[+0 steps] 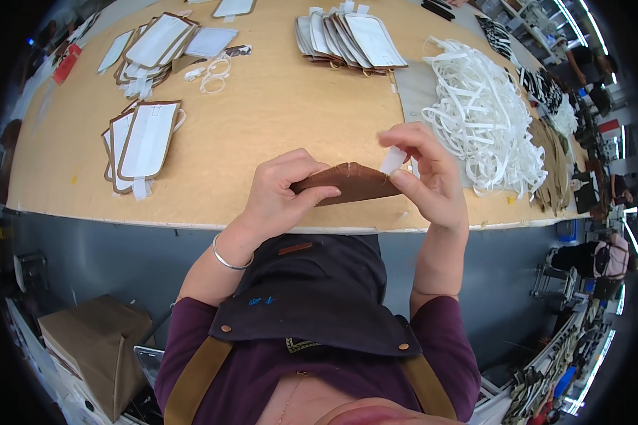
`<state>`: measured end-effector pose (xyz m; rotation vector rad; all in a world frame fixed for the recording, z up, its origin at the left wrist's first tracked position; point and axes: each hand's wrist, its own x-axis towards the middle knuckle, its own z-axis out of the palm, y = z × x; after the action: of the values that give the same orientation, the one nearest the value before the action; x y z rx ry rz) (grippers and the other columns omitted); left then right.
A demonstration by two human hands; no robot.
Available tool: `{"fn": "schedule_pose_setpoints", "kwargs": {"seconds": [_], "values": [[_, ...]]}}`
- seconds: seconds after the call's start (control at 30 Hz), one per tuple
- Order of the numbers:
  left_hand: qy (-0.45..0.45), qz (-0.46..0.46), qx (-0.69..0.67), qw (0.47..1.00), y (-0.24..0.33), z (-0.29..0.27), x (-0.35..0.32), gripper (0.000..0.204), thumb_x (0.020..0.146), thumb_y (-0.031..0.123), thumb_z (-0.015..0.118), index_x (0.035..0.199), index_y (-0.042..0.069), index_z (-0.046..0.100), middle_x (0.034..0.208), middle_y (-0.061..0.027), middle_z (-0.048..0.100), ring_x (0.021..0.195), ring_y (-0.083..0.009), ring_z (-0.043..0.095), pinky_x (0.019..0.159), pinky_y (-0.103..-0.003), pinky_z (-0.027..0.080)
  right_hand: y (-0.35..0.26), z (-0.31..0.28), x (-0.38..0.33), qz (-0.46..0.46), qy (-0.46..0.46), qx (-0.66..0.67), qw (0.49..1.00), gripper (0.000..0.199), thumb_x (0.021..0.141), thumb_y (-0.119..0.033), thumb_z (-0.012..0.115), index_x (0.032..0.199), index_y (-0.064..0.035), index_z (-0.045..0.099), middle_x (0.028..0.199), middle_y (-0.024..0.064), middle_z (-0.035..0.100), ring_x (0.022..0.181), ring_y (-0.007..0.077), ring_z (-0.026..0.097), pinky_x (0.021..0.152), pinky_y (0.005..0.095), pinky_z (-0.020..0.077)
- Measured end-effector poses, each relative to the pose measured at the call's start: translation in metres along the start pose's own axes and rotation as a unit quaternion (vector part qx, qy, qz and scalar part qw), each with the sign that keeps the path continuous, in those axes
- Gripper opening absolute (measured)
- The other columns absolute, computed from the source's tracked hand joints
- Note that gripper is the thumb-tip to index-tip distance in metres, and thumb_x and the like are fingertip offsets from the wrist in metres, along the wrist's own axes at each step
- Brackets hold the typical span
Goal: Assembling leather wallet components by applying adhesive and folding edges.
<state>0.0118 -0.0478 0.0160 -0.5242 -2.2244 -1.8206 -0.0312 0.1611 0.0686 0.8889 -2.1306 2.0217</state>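
Observation:
A brown flat panel point(358, 185), leather-like, is held up above the table's near edge, its brown face toward me. My left hand point(285, 185) grips its left end, thumb on the near face and fingers behind. At the panel's right end my right hand point(430, 173) has thumb and forefinger around a small white tab point(393, 160), the thumb touching the panel's corner. The tab stands up from the panel's top edge. Whether it is fixed to the panel I cannot tell. The panel's far face is hidden from view.
White panels with brown edging lie in a near-left stack point(149, 142), a far-left stack point(156, 46) and a far-middle stack point(354, 39). A tangled heap of white strap point(482, 113) covers the right side. A thin white cord loop point(216, 74) lies left of centre.

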Motion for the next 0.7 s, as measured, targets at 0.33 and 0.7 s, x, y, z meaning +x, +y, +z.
{"fn": "schedule_pose_setpoints", "kwargs": {"seconds": [0.33, 0.7], "values": [[-0.022, -0.002, 0.028, 0.999, 0.001, 0.004, 0.003, 0.019, 0.066, 0.005, 0.075, 0.083, 0.003, 0.068, 0.064, -0.0044, 0.053, 0.055, -0.0130, 0.049, 0.050, -0.026, 0.037, -0.008, -0.003, 0.014, 0.109, -0.178, -0.045, 0.977, 0.002, 0.076, -0.001, 0.065, 0.075, -0.0026, 0.066, 0.075, 0.0016, 0.062, 0.063, 0.0049, 0.052, 0.057, 0.0190, 0.0407], [-0.026, 0.006, 0.034, 0.999, 0.004, 0.012, 0.006, 0.019, 0.065, 0.006, 0.075, 0.083, 0.004, 0.068, 0.065, -0.0057, 0.054, 0.055, -0.0158, 0.052, 0.050, -0.027, 0.040, 0.007, 0.001, 0.002, 0.214, -0.116, 0.178, 0.953, 0.004, 0.078, 0.001, 0.062, 0.077, -0.0014, 0.060, 0.077, 0.0006, 0.059, 0.068, 0.0031, 0.053, 0.060, 0.0169, 0.0414]]}}
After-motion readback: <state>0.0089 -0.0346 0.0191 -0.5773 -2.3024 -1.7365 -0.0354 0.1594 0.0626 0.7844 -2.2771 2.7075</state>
